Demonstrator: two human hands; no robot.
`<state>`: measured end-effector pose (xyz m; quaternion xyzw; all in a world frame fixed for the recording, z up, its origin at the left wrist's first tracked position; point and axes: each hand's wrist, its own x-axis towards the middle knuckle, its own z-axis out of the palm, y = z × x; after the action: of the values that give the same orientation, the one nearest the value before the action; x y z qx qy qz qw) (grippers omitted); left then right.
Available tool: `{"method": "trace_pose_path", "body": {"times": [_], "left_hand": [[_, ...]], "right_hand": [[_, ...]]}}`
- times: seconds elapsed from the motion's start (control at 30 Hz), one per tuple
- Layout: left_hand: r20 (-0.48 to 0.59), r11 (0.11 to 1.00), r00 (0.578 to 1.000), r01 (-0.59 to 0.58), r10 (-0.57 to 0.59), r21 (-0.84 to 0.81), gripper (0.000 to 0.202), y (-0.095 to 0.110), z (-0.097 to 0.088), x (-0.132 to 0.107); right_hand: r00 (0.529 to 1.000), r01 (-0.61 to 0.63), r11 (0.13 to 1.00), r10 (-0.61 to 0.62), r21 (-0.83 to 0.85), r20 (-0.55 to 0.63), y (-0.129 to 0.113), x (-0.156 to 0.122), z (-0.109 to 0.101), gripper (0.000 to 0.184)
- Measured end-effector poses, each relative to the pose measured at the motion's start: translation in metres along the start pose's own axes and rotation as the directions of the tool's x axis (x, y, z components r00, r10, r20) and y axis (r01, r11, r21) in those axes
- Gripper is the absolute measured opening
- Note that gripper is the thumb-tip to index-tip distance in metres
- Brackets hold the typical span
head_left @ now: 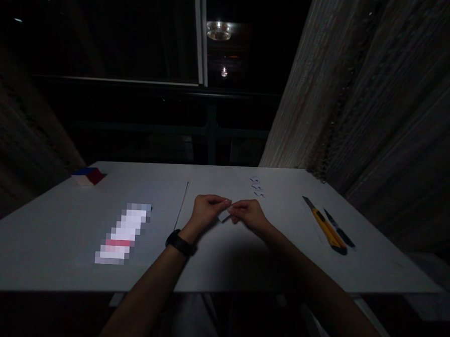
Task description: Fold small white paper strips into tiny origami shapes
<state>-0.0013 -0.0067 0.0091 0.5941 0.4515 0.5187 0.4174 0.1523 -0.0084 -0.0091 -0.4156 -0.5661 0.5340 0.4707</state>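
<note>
Fingertip to fingertip here, nearly meeting: the left hand [210,208] and the right hand [251,214] both pinch a small white piece [224,215], thumbs against forefingers. The piece sits right between the two sets of fingers, its lower corner poking out beneath them; whether it is folded or flat, I can't tell. Just behind the left fingers, a dark wristband [179,243] circles the wrist.

Beyond the fingers and a touch right, three small pieces [257,187] lie in a slanting row on the desk [36,244], each with dark marks. So three are out of the hands, I'd judge, and this one is unfinished; how many remain, nothing shows.

Now left of the fingers: a pale sheet [164,205], and on it a bright, pixelated slab [123,233]. Farther left and beyond, a blue, red and whitish cube [87,176]. Swing well right of the fingers: a yellow cutter [327,229], blade bared and pointing away, and just beside it a dark-handled knife [338,228], untouched.
</note>
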Motion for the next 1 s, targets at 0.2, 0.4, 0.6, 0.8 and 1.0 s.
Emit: {"method": "trace_pose_path", "body": {"times": [0.2,0.4,0.6,0.8,1.0], "left_hand": [[-0.010,1.000,1.000,0.020,-0.020,-0.013,0.026,-0.0038,-0.0028,0.0007],[0.028,0.993,1.000,0.001,0.003,-0.117,0.025,-0.0043,-0.0033,0.0028],[-0.015,0.992,1.000,0.024,-0.027,-0.125,0.028,-0.0075,-0.0041,0.0042],[-0.025,0.996,1.000,0.013,-0.016,-0.083,0.039,-0.0100,-0.0005,0.0064],[-0.098,0.990,0.989,0.100,-0.109,-0.098,0.034,-0.0092,0.0003,0.0071]], "right_hand": [[1.000,-0.025,1.000,0.024,0.016,0.019,0.0016,0.0003,0.0032,0.033],[1.000,-0.005,1.000,0.005,0.016,-0.005,0.0024,0.0003,0.0017,0.031],[1.000,0.018,1.000,-0.018,0.026,0.004,0.0041,0.0003,0.0061,0.030],[0.976,0.015,0.998,-0.002,0.063,-0.216,0.0036,0.0039,0.0039,0.030],[0.978,0.031,0.994,-0.010,0.100,-0.206,0.0045,0.0046,0.0038,0.034]]}}
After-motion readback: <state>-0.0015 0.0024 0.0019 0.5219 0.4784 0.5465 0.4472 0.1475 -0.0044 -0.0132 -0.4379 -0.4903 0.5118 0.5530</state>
